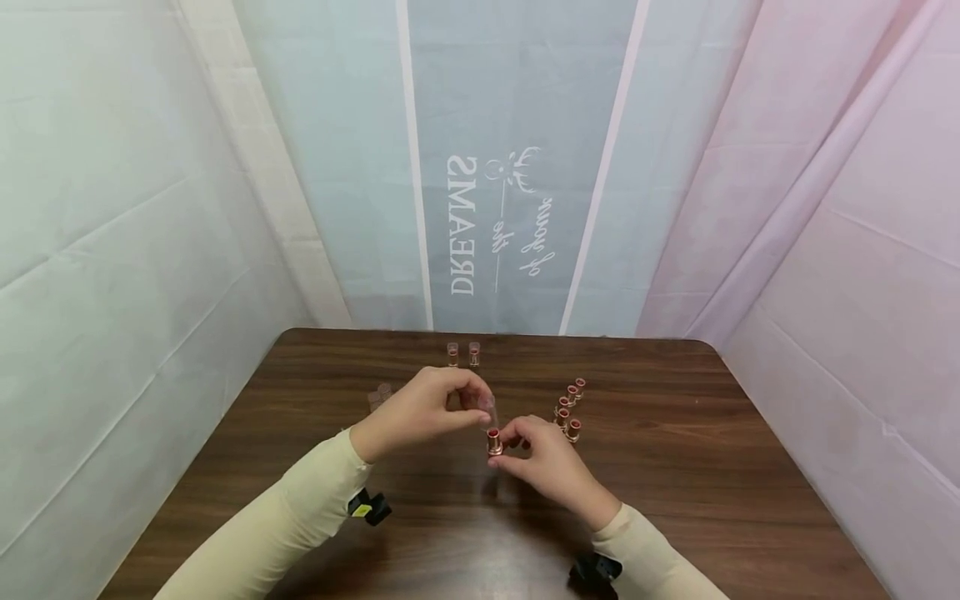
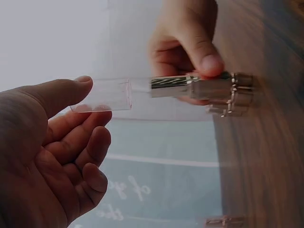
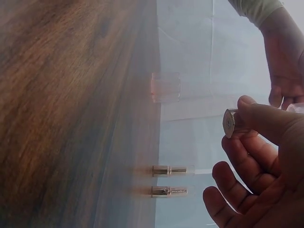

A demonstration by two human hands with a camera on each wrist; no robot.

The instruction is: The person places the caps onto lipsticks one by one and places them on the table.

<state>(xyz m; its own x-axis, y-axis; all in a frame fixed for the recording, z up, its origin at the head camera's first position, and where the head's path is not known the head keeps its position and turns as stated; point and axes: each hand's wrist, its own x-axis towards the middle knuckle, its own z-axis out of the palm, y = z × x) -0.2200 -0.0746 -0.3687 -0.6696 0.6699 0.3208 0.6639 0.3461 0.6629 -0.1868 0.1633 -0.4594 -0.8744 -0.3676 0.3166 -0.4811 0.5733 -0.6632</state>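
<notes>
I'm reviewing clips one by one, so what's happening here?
A person's left hand pinches a clear cap above a metallic tube held in the right hand; the cap isn't on yet. Five uncapped tubes stand on the table to the right, two capped tubes at the back, more clear caps at the left.

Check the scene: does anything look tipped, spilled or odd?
Nothing on the table looks tipped or spilled: five uncapped tubes and two capped tubes stand upright. Only the backdrop lettering looks odd, running sideways. Small damage can't be judged.

The right hand (image 3: 275, 178) hides much of the metallic tube (image 3: 229, 124) (right wrist view).
</notes>
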